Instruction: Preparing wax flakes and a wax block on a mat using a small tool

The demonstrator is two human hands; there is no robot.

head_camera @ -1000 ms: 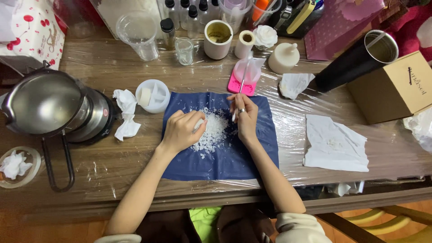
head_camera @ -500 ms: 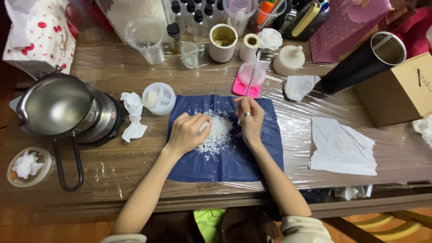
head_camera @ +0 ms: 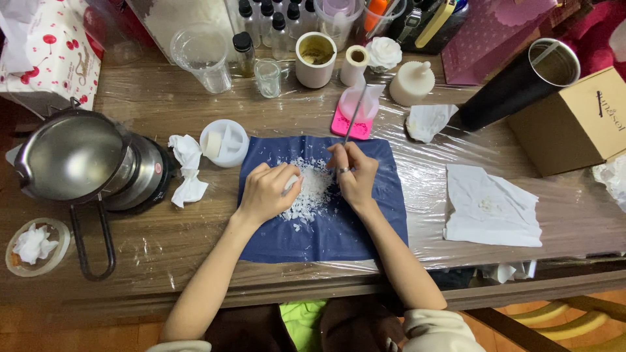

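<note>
A dark blue cloth [head_camera: 339,228] lies on the plastic-covered wooden table [head_camera: 163,241]. A heap of white wax flakes [head_camera: 314,189] sits on its upper middle. My left hand [head_camera: 267,192] rests on the left side of the heap, its fingers curled around a small white piece. My right hand [head_camera: 354,173], wearing a ring, grips a thin metal tool [head_camera: 353,117] whose tip is down in the flakes and whose handle slants up and away.
A metal pot [head_camera: 72,156] on a round heater stands left. A white mould cup [head_camera: 223,142], crumpled tissues [head_camera: 188,168], beakers, bottles, a pink scale [head_camera: 355,111], a black tumbler [head_camera: 515,85], a cardboard box [head_camera: 580,120] and a white paper sheet [head_camera: 492,208] surround the cloth.
Both hands stay over the flakes. My right hand has shifted its grip slightly on the tool. The camera view drifted a little.
</note>
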